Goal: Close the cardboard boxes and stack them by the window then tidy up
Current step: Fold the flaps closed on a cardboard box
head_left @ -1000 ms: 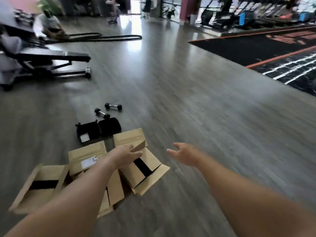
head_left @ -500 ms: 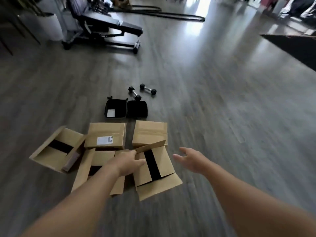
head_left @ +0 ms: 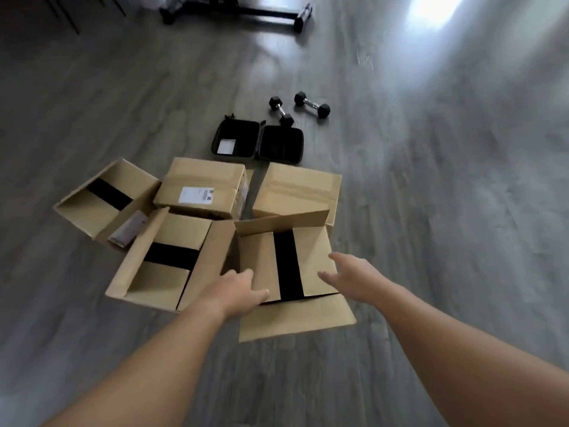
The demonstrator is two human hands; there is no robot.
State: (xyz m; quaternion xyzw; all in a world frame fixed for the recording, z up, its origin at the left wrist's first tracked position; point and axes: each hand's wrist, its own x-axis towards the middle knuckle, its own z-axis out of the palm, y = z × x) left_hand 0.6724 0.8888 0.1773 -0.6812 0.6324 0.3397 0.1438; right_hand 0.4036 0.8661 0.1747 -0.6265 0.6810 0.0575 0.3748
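While the open box (head_left: pixel 286 266) lies on the floor just ahead, between both hands, its black tape strip runs away from the person. The left hand (head_left: pixel 238 288) rests on its near-left rim, fingers relaxed, holding nothing; the right hand (head_left: pixel 354 275) hovers at the right wall, fingers spread. Plain corrugated cardboard, with stiff, flat flaps.

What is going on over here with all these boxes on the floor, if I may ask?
A person is reaching both hands into the nearest open cardboard box; the left hand rests at its edge, the right hand hovers open above it. Two more boxes lie open, and two look closed. Nothing is stacked yet.
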